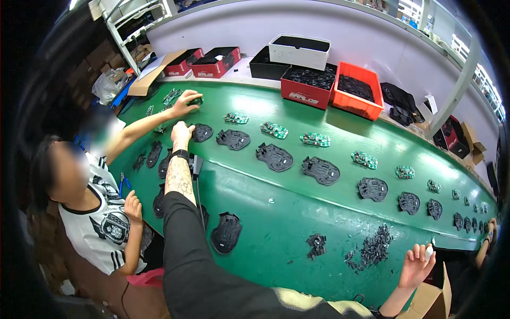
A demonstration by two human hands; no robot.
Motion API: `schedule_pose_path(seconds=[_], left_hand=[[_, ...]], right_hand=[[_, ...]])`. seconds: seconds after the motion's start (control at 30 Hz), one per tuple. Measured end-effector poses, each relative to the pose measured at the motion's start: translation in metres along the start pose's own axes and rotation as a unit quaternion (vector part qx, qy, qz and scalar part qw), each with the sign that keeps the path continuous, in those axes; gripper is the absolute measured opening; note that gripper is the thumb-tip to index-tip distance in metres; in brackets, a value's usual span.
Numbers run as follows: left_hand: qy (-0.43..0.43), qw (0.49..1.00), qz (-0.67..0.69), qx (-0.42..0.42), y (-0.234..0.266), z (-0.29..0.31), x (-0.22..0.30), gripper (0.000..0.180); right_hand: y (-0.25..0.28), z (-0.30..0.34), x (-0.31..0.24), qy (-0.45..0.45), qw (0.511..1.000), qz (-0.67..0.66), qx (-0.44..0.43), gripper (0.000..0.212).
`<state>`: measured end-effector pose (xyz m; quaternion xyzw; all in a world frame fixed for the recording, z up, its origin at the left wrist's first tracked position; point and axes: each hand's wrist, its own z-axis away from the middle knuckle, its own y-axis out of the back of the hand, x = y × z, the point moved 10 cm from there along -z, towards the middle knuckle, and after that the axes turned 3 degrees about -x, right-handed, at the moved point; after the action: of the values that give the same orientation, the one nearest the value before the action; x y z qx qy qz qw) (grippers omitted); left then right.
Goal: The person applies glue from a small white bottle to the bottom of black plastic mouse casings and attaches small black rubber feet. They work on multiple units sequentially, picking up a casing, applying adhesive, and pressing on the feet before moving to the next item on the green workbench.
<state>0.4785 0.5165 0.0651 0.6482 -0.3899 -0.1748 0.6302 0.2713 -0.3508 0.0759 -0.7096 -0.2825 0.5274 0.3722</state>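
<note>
My left hand (182, 133), on a tattooed forearm with a black watch, reaches to the far left of the green bench. Its fingers are curled together at the edge of a black mouse bottom shell (202, 133), apparently gripping it. A dark grey device (196, 164) with a cable shows beside that wrist, partly hidden. My right hand (417, 267) is raised at the lower right, fingers apart, with something white around a fingertip. Below it to the left lies a pile of small black pieces (374, 249), with a smaller clump (316, 246) beside it.
Black mouse shells (321, 170) and green circuit boards (315, 139) run in rows along the green belt (249, 162). A co-worker's hand (186, 102) holds a small dark part at left. An orange bin (359, 87) and red boxes (308, 95) line the back. An open carton (433, 297) stands lower right.
</note>
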Motion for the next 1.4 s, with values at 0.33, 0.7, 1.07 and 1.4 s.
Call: schedule_pose_path(seconds=[0.33, 0.7, 1.07, 1.4], left_hand=[[-0.193, 0.968, 0.074, -0.146, 0.029, 0.026, -0.007, 0.042], [-0.31, 0.926, -0.016, -0.217, 0.027, 0.111, 0.008, 0.04], [-0.311, 0.934, -0.034, -0.175, 0.027, 0.105, 0.006, 0.041], [-0.242, 0.957, -0.028, -0.154, 0.057, 0.131, 0.013, 0.044]], right_hand=[[-0.012, 0.002, 0.004, -0.02, 0.998, -0.042, -0.031, 0.022], [-0.024, -0.002, 0.024, -0.06, 0.992, -0.098, -0.056, 0.023], [-0.015, 0.007, 0.02, -0.055, 0.992, -0.089, -0.068, 0.024], [-0.039, -0.006, 0.021, -0.057, 0.99, -0.119, -0.051, 0.018]])
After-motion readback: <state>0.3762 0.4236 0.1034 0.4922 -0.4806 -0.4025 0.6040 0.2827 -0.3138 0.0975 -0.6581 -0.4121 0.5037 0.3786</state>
